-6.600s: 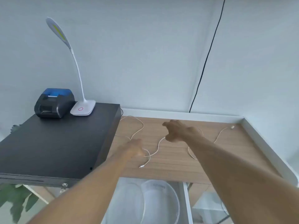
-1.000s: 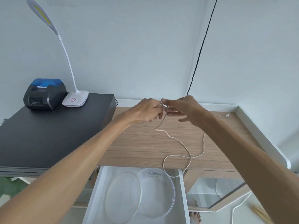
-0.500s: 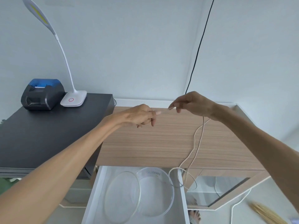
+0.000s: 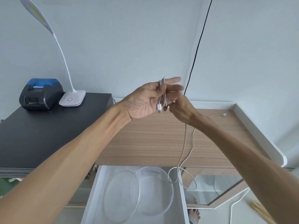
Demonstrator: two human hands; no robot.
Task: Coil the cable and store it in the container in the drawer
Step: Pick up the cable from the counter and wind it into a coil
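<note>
My left hand [image 4: 145, 101] is raised palm-up above the wooden desk, with a thin white cable [image 4: 183, 149] looped around its fingers and one white plug hanging at the palm. My right hand [image 4: 181, 107] pinches the cable just right of the left palm. From there the cable hangs down, loops over the open white drawer [image 4: 95, 191], and runs back up to its other plug [image 4: 224, 114] lying on the desk. A clear round container [image 4: 155, 188] sits in the drawer, its clear lid [image 4: 121, 196] leaning beside it.
A black cabinet top [image 4: 40, 130] on the left carries a small black and blue printer [image 4: 40, 94] and a white desk lamp [image 4: 72, 99]. The wooden desk [image 4: 145, 143] has a raised white rim on the right. A black wire [image 4: 197, 46] runs down the wall.
My left hand turned palm-up and rose, with cable now wound around its fingers. My right hand moved in close to the left palm. The hanging loop stays over the drawer.
</note>
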